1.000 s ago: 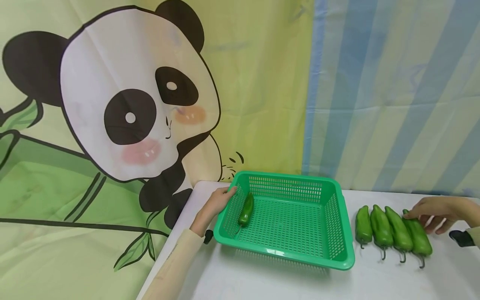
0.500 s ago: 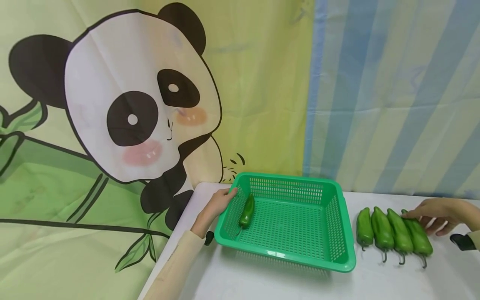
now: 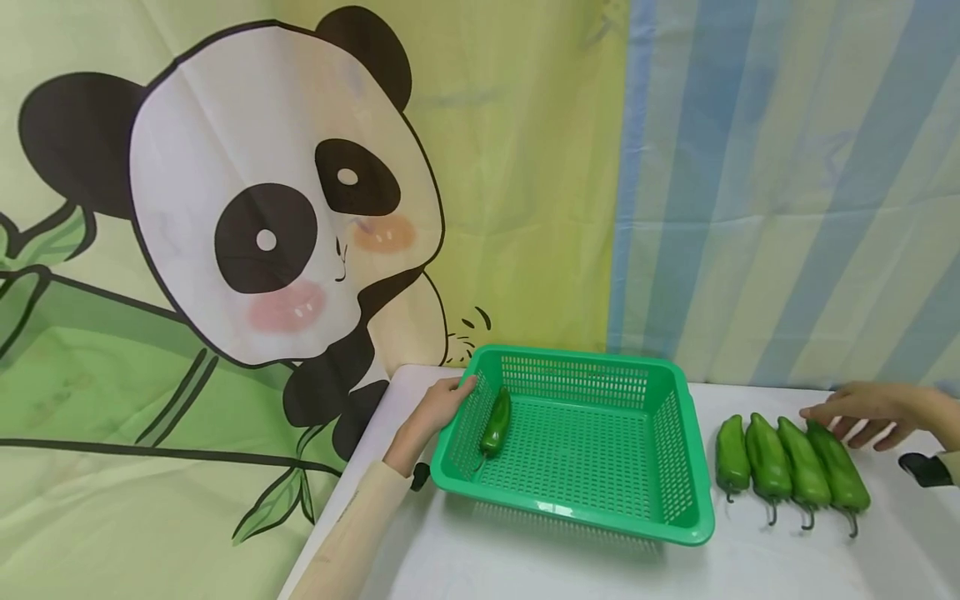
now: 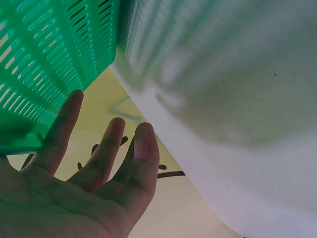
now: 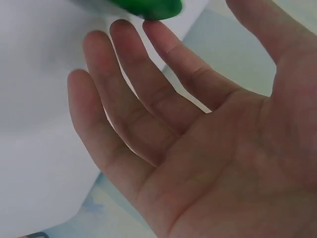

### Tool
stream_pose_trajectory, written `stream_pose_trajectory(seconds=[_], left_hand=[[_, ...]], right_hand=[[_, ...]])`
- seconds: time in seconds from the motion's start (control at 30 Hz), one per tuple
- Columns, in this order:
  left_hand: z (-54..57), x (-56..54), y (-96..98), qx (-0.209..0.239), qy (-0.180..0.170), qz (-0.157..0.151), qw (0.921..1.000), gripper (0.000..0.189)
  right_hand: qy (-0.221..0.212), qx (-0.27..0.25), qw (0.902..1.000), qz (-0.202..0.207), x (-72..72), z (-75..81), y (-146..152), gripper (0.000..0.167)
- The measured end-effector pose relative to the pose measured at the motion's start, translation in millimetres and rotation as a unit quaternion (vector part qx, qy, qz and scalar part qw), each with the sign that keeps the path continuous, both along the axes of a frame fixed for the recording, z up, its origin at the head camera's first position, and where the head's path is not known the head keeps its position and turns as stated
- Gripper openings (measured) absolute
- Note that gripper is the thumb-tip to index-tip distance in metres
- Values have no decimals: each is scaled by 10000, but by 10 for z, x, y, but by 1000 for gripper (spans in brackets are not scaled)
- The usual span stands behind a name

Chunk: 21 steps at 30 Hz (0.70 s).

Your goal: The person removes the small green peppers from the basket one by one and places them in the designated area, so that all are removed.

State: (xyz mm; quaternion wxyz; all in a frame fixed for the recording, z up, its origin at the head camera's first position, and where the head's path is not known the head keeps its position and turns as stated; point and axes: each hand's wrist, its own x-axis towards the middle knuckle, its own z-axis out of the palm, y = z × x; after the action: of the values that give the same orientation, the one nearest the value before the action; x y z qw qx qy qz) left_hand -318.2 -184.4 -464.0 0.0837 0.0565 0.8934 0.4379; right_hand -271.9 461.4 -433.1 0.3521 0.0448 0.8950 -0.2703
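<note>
A green plastic basket [image 3: 570, 525] stands on the white table, with one green pepper [image 3: 496, 425] lying along its left side. At the basket's left rim my left hand [image 3: 437, 404] holds on; in the left wrist view its index finger [image 4: 64, 126] lies against the outer wall, the other fingers stand apart and the thumb is hidden. To the right, several green peppers lie side by side, stems towards me. My right hand [image 3: 873, 410] is at the top of the rightmost pepper [image 3: 842, 471], fingers loosely spread, index fingertip by the pepper's tip [image 5: 156, 7].
Behind the table hangs a cloth with a printed panda [image 3: 277, 192] and blue stripes. White table surface [image 3: 525, 567] lies in front of the basket, with its left edge under my left forearm [image 3: 360, 525].
My right hand has drawn back and up slightly from the rightmost pepper, uncovering more of its top. The left hand stays at the basket's rim, and the peppers lie as before.
</note>
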Motion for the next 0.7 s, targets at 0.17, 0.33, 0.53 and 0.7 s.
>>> stream_pose_trajectory(seconds=[0.17, 0.33, 0.53, 0.7], left_hand=[[7, 6, 10, -22, -16, 23, 10000, 50], [-3, -6, 8, -81, 46, -4, 10000, 52], [-6, -8, 5, -57, 20, 50, 10000, 52], [-8, -3, 10, -43, 24, 29, 10000, 52]], right_hand=[[127, 40, 9998, 167, -54, 98, -35, 74], [248, 140, 9990, 352, -83, 177, -95, 88], [372, 95, 9977, 563, -109, 391, -246, 92], [508, -95, 9950, 855, -93, 603, -460, 74]])
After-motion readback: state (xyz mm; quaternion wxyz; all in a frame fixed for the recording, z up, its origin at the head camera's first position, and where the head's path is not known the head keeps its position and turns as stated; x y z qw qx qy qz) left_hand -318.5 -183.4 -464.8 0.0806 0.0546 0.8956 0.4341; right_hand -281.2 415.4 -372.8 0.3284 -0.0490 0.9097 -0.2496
